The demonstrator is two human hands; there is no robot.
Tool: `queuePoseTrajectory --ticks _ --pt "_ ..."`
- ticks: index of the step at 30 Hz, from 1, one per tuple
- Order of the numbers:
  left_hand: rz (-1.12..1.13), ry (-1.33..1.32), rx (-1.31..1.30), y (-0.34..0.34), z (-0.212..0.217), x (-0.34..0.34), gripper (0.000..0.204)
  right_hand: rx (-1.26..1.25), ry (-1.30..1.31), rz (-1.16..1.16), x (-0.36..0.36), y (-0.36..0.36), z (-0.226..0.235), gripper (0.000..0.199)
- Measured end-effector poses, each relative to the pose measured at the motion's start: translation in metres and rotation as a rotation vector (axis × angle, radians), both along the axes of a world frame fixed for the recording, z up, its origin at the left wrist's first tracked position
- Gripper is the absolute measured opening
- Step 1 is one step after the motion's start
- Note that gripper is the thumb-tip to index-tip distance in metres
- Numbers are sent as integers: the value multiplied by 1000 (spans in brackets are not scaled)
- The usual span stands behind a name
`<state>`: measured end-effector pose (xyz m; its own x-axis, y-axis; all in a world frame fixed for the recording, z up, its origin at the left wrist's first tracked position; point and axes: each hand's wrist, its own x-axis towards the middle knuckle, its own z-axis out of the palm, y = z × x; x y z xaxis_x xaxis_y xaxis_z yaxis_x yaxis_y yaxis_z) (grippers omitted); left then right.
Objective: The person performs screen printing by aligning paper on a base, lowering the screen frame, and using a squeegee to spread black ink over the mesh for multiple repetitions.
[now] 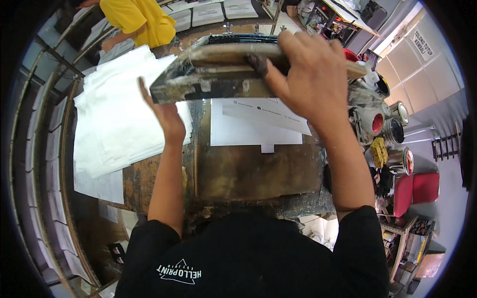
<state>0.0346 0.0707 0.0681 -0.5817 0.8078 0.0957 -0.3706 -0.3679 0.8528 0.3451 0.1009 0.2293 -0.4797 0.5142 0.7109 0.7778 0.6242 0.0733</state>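
Note:
A dark-edged screen printing frame (213, 88) is raised at a tilt above the work board, smeared with pale and dark ink. My right hand (313, 74) is closed over its right part, with fingers over the top and a dark-stained thumb on the near side. A light wooden bar (357, 69) sticks out past that hand; whether it is separate from the frame I cannot tell. At the lower left corner my left hand (168, 116) is spread, one digit stretched beside the frame; its other fingers are hidden. Below lies a white sheet (238, 131) with a printed sheet (271, 110) over it.
A big pile of white sheets (119, 114) covers the left of the table. Ink cans (392, 130) and a yellow sponge (379, 153) crowd the right side. Drying racks (44, 164) stand far left. Someone in a yellow shirt (136, 20) is beyond the table. A red chair (420, 188) is at right.

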Motion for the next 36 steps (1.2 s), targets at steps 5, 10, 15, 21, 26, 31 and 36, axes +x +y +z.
queuePoseTrajectory --ticks 5,10,15,21,26,31,36 --pt "77 1314 -235 140 -92 -10 35 24 5 -40 -21 23 52 50" --pt "166 1669 -100 243 -136 3 32 -202 123 -117 -39 23 79 71" --pt "61 1541 -47 239 -144 4 24 -354 167 -168 -44 26 93 71" --pt "86 1426 -122 154 -88 -24 18 -403 168 -167 -42 23 96 70" --pt "359 1200 -375 -10 -79 -101 22 56 2 -2 -20 27 55 44" --pt "762 1157 -556 -138 -95 -202 28 45 -13 -55 -2 32 30 45" --pt "1037 1288 -779 -175 -55 -270 35 71 34 28 -7 23 29 38"
